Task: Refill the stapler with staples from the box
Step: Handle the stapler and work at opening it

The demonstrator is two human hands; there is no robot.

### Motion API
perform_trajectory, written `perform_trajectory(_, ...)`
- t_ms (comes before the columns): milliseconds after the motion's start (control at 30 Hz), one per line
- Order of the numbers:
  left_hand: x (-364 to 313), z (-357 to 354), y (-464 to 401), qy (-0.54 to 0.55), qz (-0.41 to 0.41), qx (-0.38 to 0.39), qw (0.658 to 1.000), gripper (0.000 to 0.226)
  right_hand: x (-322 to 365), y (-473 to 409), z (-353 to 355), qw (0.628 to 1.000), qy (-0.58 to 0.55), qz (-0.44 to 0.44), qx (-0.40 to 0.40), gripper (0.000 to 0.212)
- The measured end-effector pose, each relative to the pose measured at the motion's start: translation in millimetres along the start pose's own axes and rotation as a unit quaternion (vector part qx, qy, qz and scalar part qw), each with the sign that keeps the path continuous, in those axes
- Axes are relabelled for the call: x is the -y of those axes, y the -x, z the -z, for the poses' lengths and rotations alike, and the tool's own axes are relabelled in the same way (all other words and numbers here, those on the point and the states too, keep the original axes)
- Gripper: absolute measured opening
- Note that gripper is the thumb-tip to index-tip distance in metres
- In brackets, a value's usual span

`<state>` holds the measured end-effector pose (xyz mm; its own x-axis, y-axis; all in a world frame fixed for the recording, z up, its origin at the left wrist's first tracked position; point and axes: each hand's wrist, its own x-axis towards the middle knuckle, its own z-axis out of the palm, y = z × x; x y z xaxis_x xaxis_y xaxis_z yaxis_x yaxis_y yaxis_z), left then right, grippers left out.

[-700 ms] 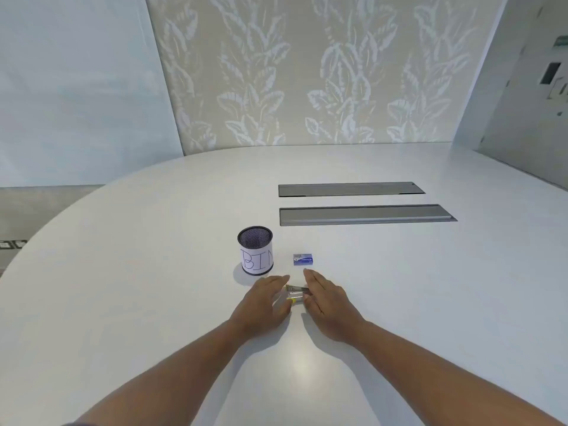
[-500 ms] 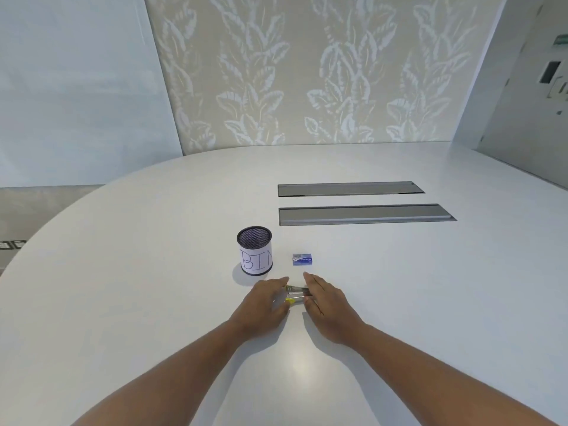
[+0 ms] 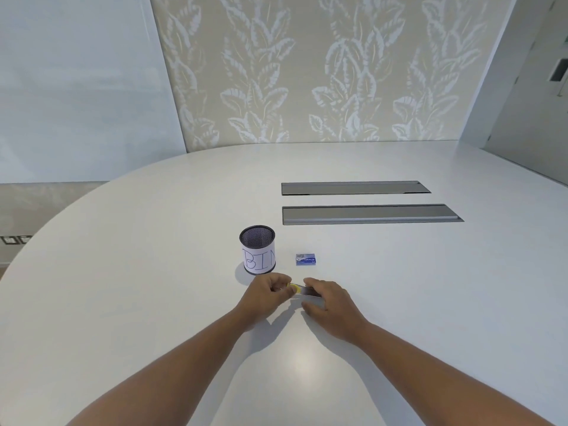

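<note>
Two bare hands meet over a small stapler [image 3: 302, 291] at the near middle of a pale oval table [image 3: 153, 302], seen from above by a camera on the person's head. The left hand [image 3: 265, 295] has its grip closed on the stapler's yellow left end, fingers curled and pinching it. The right hand [image 3: 330, 302] covers the stapler's right part, clamped over the grey metal body and seemingly steadying it just above the table. The step in hand looks like opening the stapler so its staple channel is exposed; whether it has begun to open is too small to tell. To do this well, the right hand should hold the body steady while the left draws or swings its end away evenly, so the spring does not snap back on a finger, and the channel should end up facing upward, ready for a strip. The staples box [image 3: 305, 259], small and blue, lies closed on the table just beyond the hands, apart from them and not yet touched. To its left stands a black mesh cup [image 3: 257, 254] with a paper label reading BIN, upright and near the left hand, close enough to be knocked by a careless reach. Farther off, two long grey cable hatches [image 3: 368, 214] lie flush in the table, well apart. Nothing lies between the hands and the box.
</note>
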<state>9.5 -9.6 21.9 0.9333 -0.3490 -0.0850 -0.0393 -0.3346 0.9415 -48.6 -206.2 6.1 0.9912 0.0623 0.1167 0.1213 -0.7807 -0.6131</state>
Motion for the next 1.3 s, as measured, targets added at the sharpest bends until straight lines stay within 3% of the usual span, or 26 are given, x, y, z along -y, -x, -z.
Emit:
perform_trajectory(100, -5.2, -2.7, -1.9, 0.045, 0.014, -0.007, 0.999, 0.016, 1.4, -4.8, -0.4, 0.999, 0.002, 0.033, -0.023, 0.017)
perform_trajectory(167, -9.4, -5.7, -2.4, 0.066, 0.024, -0.008, 0.998, 0.015, 3.8, -5.3, -0.5, 0.998, -0.028, 0.039, -0.038, 0.014)
perform_trajectory(300, -15.4, -11.7, -2.9, 0.094, 0.041, -0.028, 0.994, 0.032, 8.4, -2.8, -2.8, 0.993, -0.105, 0.015, -0.053, 0.014)
perform_trajectory(400, -16.1, -14.0, -4.8, 0.1, 0.037, -0.04, 0.994, 0.025, 12.4, -2.1, -4.7, 0.984, -0.17, -0.013, -0.055, 0.014)
perform_trajectory(533, -13.9, -14.4, -6.1, 0.052, 0.027, -0.031, 0.998, 0.024, 15.3, -6.0, -2.6, 0.97, -0.231, -0.059, -0.044, 0.012)
perform_trajectory(767, -17.0, -17.2, -12.1, -0.036, 0.029, -0.001, 0.999, 0.05, 21.0, -10.2, -1.4, 0.95, -0.29, -0.105, -0.047, 0.016)
perform_trajectory(1300, -20.8, -23.1, -17.1, -0.024, 0.076, 0.013, 0.997, 0.033, 20.5, -12.0, -6.1, 0.962, -0.255, -0.084, -0.045, 0.03)
